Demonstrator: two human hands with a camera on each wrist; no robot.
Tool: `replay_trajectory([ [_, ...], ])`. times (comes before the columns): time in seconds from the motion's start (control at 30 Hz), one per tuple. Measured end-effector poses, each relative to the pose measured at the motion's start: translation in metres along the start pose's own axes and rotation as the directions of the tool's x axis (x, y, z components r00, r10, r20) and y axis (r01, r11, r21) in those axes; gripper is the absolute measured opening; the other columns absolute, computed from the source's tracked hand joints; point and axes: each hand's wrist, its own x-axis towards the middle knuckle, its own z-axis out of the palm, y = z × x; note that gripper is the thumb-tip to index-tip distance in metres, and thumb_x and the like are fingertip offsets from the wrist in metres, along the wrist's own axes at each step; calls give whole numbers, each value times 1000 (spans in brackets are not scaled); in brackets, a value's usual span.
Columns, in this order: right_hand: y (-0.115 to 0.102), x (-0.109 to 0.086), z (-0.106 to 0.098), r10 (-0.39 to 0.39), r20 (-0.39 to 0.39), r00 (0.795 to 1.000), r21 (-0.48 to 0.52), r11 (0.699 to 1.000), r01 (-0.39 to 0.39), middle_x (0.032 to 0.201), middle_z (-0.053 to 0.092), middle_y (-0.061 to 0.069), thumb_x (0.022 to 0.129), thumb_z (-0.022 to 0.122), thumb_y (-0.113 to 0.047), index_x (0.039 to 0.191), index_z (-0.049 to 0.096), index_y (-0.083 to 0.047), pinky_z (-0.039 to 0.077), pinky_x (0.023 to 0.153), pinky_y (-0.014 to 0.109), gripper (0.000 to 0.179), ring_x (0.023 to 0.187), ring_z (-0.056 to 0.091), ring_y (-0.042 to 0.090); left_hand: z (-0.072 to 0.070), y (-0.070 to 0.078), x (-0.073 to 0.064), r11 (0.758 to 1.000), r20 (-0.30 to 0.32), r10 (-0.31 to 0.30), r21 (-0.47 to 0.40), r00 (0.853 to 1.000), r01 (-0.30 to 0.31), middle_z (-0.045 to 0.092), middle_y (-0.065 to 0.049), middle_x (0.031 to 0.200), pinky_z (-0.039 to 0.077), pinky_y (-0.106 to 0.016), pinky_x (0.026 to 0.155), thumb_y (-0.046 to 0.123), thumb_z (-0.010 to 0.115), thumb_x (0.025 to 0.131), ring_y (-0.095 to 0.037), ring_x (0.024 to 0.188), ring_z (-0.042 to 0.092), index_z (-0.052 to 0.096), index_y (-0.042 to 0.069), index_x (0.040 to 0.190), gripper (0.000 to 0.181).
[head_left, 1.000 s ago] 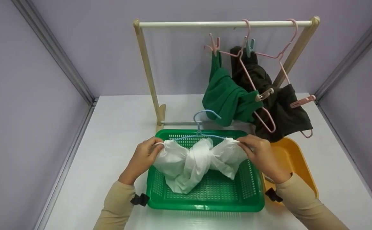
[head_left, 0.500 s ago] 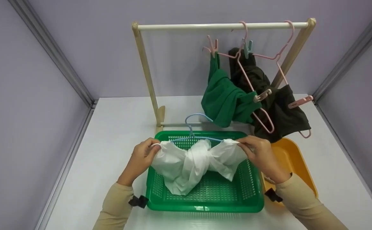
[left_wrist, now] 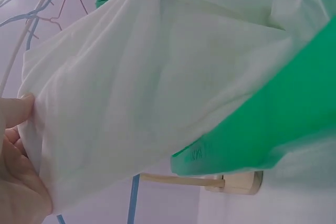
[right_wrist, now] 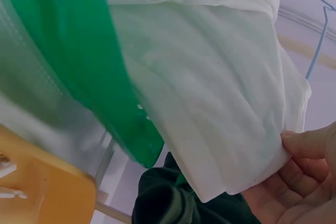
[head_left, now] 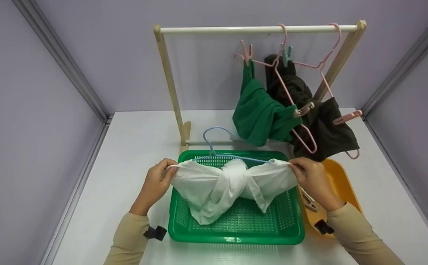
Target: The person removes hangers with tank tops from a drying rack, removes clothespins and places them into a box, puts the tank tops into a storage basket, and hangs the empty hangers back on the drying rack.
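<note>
A white garment [head_left: 232, 180], bunched into a knot at its middle, is stretched over the green basket [head_left: 236, 239]. My left hand [head_left: 156, 186] pinches its left end between thumb and fingers; in the left wrist view the thumb [left_wrist: 18, 109] presses on the cloth edge. On the other side my right hand [head_left: 313, 180] pinches the right end, with the thumb [right_wrist: 310, 142] on top in the right wrist view. A blue hanger [head_left: 243, 158] lies along the garment's upper edge, hook pointing away. Its arm ends are hidden in the cloth.
Behind the basket stands a rack with a white rail [head_left: 217, 30]. From it hang a green garment [head_left: 260, 110] and a dark garment [head_left: 331, 129] on pink hangers with clothespins. An orange tray [head_left: 340, 176] holding clothespins [head_left: 310, 204] stands right of the basket.
Both hands have moved apart, the right one further right, and the garment is drawn wider and flatter. The hanger's hook has shifted left.
</note>
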Motion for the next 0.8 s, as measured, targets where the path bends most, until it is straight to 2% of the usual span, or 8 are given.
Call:
replay_trajectory([
  [0.07, 3, -1, -2, 31, 6, 1000, -10, 999, -31, 85, 73, 15, 85, 68, 3, 88, 71, 2, 58, 71, 24, 4, 70, 65, 21, 0, -1, 0, 1000, -5, 9, -2, 1000, -9, 67, -5, 88, 49, -25, 76, 11, 56, 97, -1, 79, 54, 62, 5, 95, 8],
  [0.13, 7, -2, -5, 77, 22, 997, -5, 997, -76, 86, 73, 16, 87, 66, 3, 89, 70, 2, 59, 71, 27, 5, 70, 65, 23, 1, -1, 0, 1000, -5, 19, -3, 1000, -19, 67, -5, 88, 49, -25, 76, 11, 56, 97, -1, 78, 53, 62, 5, 95, 8],
  [0.23, 13, -2, -6, 144, 45, 989, 9, 989, -145, 87, 72, 20, 89, 63, 3, 90, 70, 4, 59, 71, 40, 7, 73, 66, 28, 3, 0, 1, 1000, -4, 22, -11, 1000, -22, 67, -6, 88, 49, -25, 76, 13, 56, 97, -1, 78, 54, 62, 5, 96, 10],
  [0.33, 19, -2, -6, 210, 77, 975, 21, 977, -212, 88, 71, 21, 91, 60, 2, 91, 70, 4, 59, 72, 29, 10, 76, 65, 28, 4, 1, 1, 999, -13, 27, -20, 1000, -27, 67, -6, 87, 49, -24, 74, 13, 56, 97, -2, 77, 54, 62, 5, 96, 10],
  [0.4, 22, -3, -7, 240, 97, 966, 12, 970, -242, 88, 71, 21, 92, 60, 1, 91, 70, 4, 53, 70, 16, 11, 76, 64, 26, 5, 2, 1, 999, -15, 26, -25, 1000, -27, 67, -7, 87, 49, -24, 74, 12, 56, 97, -2, 76, 54, 62, 5, 96, 10],
  [0.47, 25, -4, -8, 264, 121, 957, 3, 964, -266, 89, 71, 21, 92, 59, 0, 92, 70, 3, 45, 68, 8, 12, 76, 63, 24, 5, 3, 2, 999, -19, 24, -28, 1000, -25, 67, -7, 87, 49, -24, 74, 12, 56, 97, -2, 77, 54, 62, 4, 96, 10],
  [0.7, 27, -4, -15, 312, 226, 923, -10, 948, -318, 95, 70, 24, 94, 57, -3, 99, 70, 4, 43, 66, 8, 15, 76, 59, 21, 7, 4, 5, 1000, -64, 9, -8, 998, -9, 69, -9, 89, 49, -23, 74, 11, 56, 97, -2, 77, 54, 63, 3, 96, 11],
  [0.8, 26, -4, -16, 310, 246, 919, -11, 948, -317, 94, 70, 24, 93, 58, -4, 99, 70, 5, 44, 64, 10, 15, 74, 59, 20, 7, 4, 6, 1000, -85, 18, 3, 996, -18, 69, -11, 89, 49, -23, 73, 11, 56, 97, -2, 77, 55, 63, 1, 96, 12],
])
